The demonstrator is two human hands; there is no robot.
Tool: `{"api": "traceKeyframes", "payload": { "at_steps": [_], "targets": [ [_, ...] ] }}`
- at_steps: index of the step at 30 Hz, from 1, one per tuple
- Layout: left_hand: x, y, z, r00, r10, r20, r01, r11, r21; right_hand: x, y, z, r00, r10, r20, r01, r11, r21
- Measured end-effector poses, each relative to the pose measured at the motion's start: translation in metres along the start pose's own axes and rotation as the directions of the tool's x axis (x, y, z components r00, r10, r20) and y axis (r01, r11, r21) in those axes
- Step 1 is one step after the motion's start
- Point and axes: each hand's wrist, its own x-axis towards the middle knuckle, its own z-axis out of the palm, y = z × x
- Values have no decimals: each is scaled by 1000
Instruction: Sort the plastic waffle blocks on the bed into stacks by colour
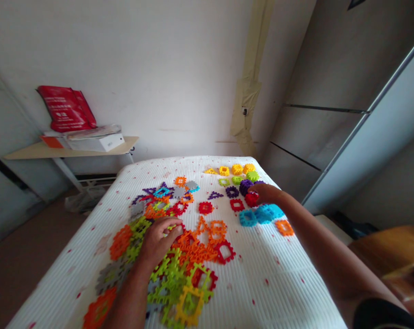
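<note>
My left hand [160, 237] is over a mixed pile of plastic interlocking pieces, its fingers and thumb curled at a red square piece [182, 229]. Orange pieces [196, 249] and lime green pieces [169, 274] lie around and below it. Farther off, my right hand [269, 193] reaches across and has its fingers closed on red square pieces [251, 199]; the fingertips are partly hidden. Beside it are a dark purple stack [245, 186] and blue pieces [264, 213]. A flat red square [237, 205] lies just left of the right hand.
Sorted yellow pieces [237, 169] and green pieces [252, 176] sit at the far right of the white quilted bed surface [248, 283]. An orange piece [284, 227] lies below the blue ones. A side table [28, 151] carries a red bag [68, 109]. A wardrobe [302, 132] stands right.
</note>
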Motion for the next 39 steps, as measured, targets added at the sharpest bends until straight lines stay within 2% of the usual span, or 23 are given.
{"api": "traceKeyframes", "payload": {
  "at_steps": [5,9,15,20,25,32,39],
  "targets": [
    [0,0,0,1000,1,-4,-1,1000,-6,-6,-22,-17,997,26,-66,-26,1000,-13],
    [-1,1,-1,1000,-15,-9,15,1000,-5,0,-59,-19,986,-68,-151,70,997,13],
    [0,5,-1,1000,-25,-9,25,1000,-3,21,-120,-2,950,-232,-207,245,969,39],
    [0,7,-1,1000,-6,-21,6,1000,-1,41,-154,18,950,-242,-198,251,968,18],
    [0,9,-2,1000,9,-21,-9,1000,12,55,-167,30,966,-188,-177,188,982,-17],
    [-1,6,-2,1000,13,-12,-13,1000,4,58,-173,26,976,-172,-136,166,985,-55],
    [-1,6,0,1000,-19,-16,19,1000,6,41,-168,10,962,-163,-217,148,985,-84]
  ]
}}
